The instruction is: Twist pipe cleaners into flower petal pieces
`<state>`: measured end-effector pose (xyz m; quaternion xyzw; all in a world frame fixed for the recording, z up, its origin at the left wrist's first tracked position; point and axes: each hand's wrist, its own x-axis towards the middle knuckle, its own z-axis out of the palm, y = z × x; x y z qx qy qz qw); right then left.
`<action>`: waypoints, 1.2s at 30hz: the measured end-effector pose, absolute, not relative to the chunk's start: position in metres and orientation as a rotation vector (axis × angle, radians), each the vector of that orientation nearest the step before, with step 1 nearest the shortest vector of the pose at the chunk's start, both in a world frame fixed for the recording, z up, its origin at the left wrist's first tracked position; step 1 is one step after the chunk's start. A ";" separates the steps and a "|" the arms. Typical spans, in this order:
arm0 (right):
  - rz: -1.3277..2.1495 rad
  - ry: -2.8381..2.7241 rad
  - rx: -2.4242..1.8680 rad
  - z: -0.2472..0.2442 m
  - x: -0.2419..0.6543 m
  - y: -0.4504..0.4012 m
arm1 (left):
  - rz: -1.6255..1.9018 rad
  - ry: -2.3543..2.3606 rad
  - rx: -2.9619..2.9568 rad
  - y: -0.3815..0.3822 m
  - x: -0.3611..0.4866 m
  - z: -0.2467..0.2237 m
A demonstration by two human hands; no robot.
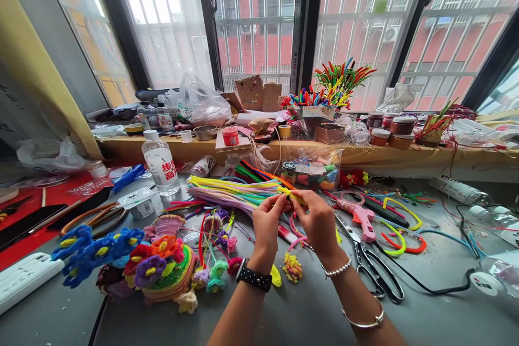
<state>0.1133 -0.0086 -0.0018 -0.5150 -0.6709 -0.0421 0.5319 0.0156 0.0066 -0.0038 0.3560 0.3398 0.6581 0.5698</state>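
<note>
My left hand (268, 221) and my right hand (316, 219) meet above the middle of the grey table, fingertips pinched close together. Between them is a small piece of yellow pipe cleaner (288, 193), partly hidden by the fingers. Just behind my left hand lies a long bundle of pastel pipe cleaners (231, 190). A yellow and red fuzzy flower (292, 267) rests on the table below the hands. To the left, bright fuzzy flowers (152, 270) stand around a striped coiled pot (178, 281).
Black-handled scissors (379, 270) and a pink glue gun (364, 221) lie right of my right hand. A water bottle (160, 165) stands at the left. A white power strip (26, 281) sits at the left edge. Jars and pipe cleaners crowd the windowsill (194, 150).
</note>
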 end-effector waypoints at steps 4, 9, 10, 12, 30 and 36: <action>-0.430 -1.697 -1.307 -0.007 0.113 -0.007 | 1.548 0.825 0.838 0.007 0.016 -0.005; -0.555 -1.717 -1.412 -0.015 0.112 -0.005 | 1.479 0.816 0.813 0.008 0.016 -0.006; -0.535 -1.718 -1.410 -0.015 0.112 -0.004 | 1.472 0.811 0.805 0.009 0.015 -0.006; -0.456 -1.706 -1.389 -0.014 0.111 -0.005 | 1.467 0.795 0.803 0.010 0.014 -0.006; 0.999 -1.417 -0.978 0.016 0.112 -0.014 | 1.191 0.354 0.841 0.017 0.001 -0.008; 1.365 -1.416 -0.879 0.025 0.124 -0.019 | 1.084 0.352 0.964 0.013 -0.003 -0.004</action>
